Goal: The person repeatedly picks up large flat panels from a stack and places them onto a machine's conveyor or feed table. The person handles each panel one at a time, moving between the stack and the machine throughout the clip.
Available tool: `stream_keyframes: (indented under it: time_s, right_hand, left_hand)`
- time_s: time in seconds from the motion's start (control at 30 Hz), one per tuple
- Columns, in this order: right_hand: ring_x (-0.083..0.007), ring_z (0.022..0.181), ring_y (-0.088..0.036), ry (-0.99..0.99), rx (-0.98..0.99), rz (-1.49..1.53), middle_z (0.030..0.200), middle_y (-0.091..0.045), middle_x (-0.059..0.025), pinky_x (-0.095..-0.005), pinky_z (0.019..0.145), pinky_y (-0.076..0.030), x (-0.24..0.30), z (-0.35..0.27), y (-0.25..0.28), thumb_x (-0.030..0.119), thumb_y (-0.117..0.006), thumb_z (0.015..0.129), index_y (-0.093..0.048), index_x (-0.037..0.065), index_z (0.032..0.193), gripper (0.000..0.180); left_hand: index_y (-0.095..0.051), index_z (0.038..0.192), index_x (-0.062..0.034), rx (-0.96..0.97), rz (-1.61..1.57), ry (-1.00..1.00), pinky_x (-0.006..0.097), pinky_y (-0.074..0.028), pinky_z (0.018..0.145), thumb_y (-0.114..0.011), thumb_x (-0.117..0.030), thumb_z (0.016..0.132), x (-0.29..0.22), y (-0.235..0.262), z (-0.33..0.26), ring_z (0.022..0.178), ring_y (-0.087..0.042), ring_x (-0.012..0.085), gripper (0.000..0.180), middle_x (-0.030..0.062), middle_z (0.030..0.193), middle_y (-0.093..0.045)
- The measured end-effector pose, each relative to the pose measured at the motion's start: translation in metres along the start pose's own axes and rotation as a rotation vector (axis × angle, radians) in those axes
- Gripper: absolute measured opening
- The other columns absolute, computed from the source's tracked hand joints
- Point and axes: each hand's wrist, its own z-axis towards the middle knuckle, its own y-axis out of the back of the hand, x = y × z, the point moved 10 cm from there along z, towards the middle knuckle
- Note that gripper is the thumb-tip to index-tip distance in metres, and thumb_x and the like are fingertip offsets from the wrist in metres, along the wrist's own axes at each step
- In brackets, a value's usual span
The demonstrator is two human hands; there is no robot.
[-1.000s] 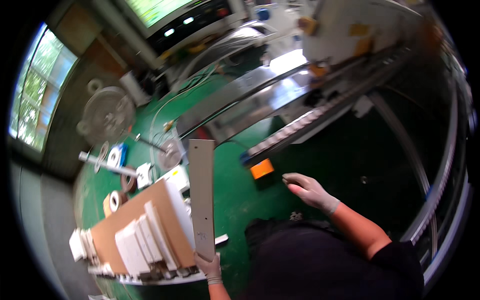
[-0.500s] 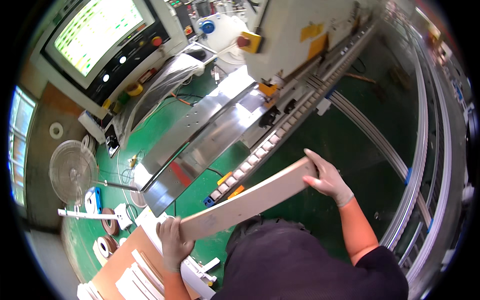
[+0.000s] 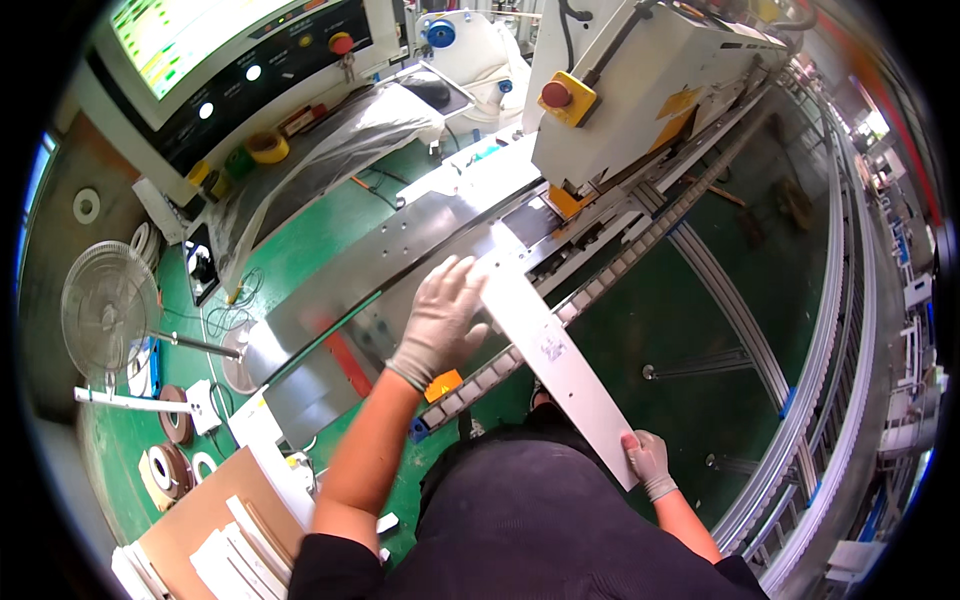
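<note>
A long white board (image 3: 580, 385) with small holes and a pale label slants from the machine's metal table to the front of my body. My right hand (image 3: 650, 462), in a light glove, grips its near end, thumb on the top face. Beside the board's far end is my left hand (image 3: 445, 310), gloved too, its fingers stretched out along the left edge; whether it touches the board is hard to tell. The far end lies over the shiny metal table (image 3: 400, 270), crossing the machine's bead-like roller track (image 3: 490, 375).
A white machine head (image 3: 630, 110) with a red stop button (image 3: 556, 94) stands beyond the table. At upper left is a control screen (image 3: 190, 40). A fan (image 3: 110, 310) stands left, with a stack of white strips (image 3: 235, 560) below. Metal rails (image 3: 840, 350) curve along the right.
The board has swung from lying across my body to pointing away, its white face now up. My left hand moved forward and opened from its end; my right hand came back toward me.
</note>
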Motion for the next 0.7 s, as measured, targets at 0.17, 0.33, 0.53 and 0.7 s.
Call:
stream_keyframes:
  time_s: [0.17,0.33,0.53,0.7]
  right_hand:
    - [-0.0479,0.078,-0.063,-0.079,0.013,0.004,0.078,-0.063,-0.0244,-0.0529,0.068,-0.047,0.026,0.046,0.029,0.065,-0.049,0.101,-0.062,0.000,0.074,0.071]
    - [-0.0479,0.080,-0.062,-0.073,0.086,0.054,0.081,-0.064,-0.0248,-0.0515,0.070,-0.047,0.031,0.084,0.041,0.059,-0.049,0.102,-0.063,-0.001,0.079,0.067]
    - [-0.0469,0.082,-0.064,-0.099,0.170,0.041,0.083,-0.065,-0.0251,-0.0507,0.071,-0.049,0.027,0.136,0.064,0.058,-0.051,0.102,-0.065,-0.002,0.081,0.065]
    - [-0.0470,0.088,-0.066,-0.064,0.175,0.010,0.087,-0.068,-0.0252,-0.0520,0.075,-0.051,0.009,0.165,0.073,0.057,-0.050,0.102,-0.070,0.000,0.085,0.063]
  left_hand:
    - [-0.065,0.127,0.0017,-0.065,-0.970,0.675,0.030,-0.055,0.091,-0.061,-0.021,0.106,0.041,-0.158,-0.069,0.101,-0.069,0.0163,0.031,0.0078,0.110,-0.074]
    - [-0.069,0.116,-0.0027,0.004,-1.696,1.025,0.024,-0.054,0.085,-0.054,-0.034,0.111,0.041,-0.243,-0.043,0.099,-0.068,0.0129,0.035,0.0048,0.108,-0.074]
    - [-0.071,0.108,-0.0025,0.036,-1.415,1.095,0.030,-0.058,0.080,-0.055,-0.044,0.110,0.020,-0.207,0.038,0.091,-0.069,0.0138,0.044,0.0055,0.100,-0.074]
    - [-0.066,0.123,-0.0009,-0.185,-1.848,1.221,0.033,-0.058,0.088,-0.058,-0.043,0.109,0.000,-0.247,0.047,0.100,-0.071,0.0175,0.045,0.0080,0.114,-0.074]
